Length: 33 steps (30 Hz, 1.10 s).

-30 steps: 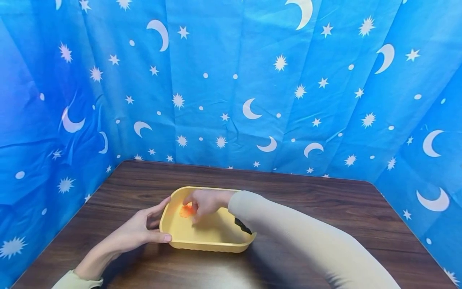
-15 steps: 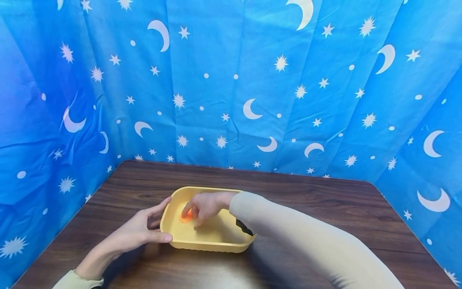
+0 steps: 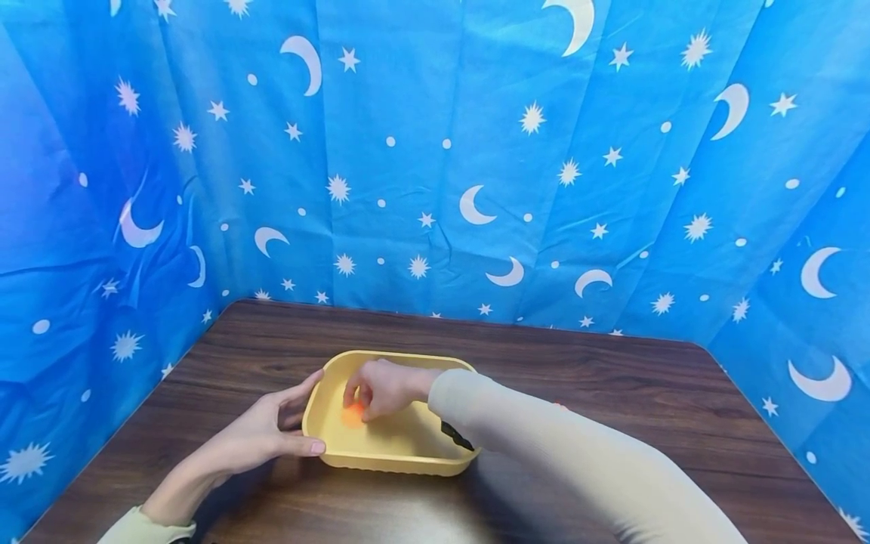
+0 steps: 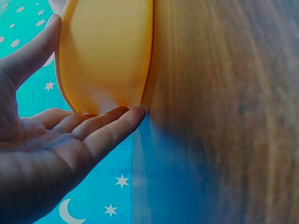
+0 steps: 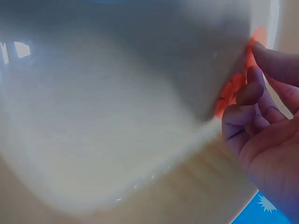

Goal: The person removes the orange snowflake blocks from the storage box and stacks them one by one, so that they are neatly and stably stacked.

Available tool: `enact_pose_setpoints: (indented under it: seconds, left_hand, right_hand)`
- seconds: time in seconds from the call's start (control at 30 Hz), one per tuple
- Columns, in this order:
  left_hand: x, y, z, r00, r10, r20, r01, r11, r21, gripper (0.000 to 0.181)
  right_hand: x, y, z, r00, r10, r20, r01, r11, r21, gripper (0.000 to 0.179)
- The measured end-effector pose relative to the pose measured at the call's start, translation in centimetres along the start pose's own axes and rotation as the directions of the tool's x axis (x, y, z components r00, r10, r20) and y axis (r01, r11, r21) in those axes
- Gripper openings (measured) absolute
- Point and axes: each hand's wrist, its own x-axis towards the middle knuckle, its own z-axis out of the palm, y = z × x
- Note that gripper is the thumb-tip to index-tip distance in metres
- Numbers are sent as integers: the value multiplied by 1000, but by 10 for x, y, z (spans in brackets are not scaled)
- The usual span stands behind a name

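A yellow rectangular tray with rounded corners sits on the table. My left hand holds its left end, thumb at the near corner and fingertips at the far one; the left wrist view has the fingers fairly straight along the tray's end. Inside the tray, toward the left, my right hand reaches in with bent fingers. Its thumb and fingertips pinch an orange piece with a scalloped, petal-like edge. In the right wrist view the fingers cover part of that orange piece.
Dark wood-grain table surrounds the tray. A blue cloth printed with moons and stars hangs behind and at both sides. The right sleeve crosses over the tray's right end; a small red spot shows at its far edge.
The right hand's index finger, earlier extended over the orange piece, has bent in toward the thumb. The piece has shifted slightly toward me. Left hand and tray stay put.
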Motion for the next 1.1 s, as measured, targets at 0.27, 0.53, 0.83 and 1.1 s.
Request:
enact_pose_setpoints:
  seconds: [0.27,0.53,0.83,1.1]
  left_hand:
    - [0,2,1,1000,1,8,-1,1000,-10,106]
    - [1,2,1,1000,-14,2,14,1000,-5,107]
    - [1,0,0,1000,-14,1,14,1000,5,107]
    - [1,1,0,999,-32,-10,33,999,20,106]
  right_hand:
    - [-2,-1,1,999,11,32,-13,999,49,36]
    - [-3,-3,2,998,62,24,-63,997,46,39]
    - [-4,-1,-1,997,38,72,-45,994,96,49]
    - [-6,-1,-4,995,25,94,-34,994,103,42]
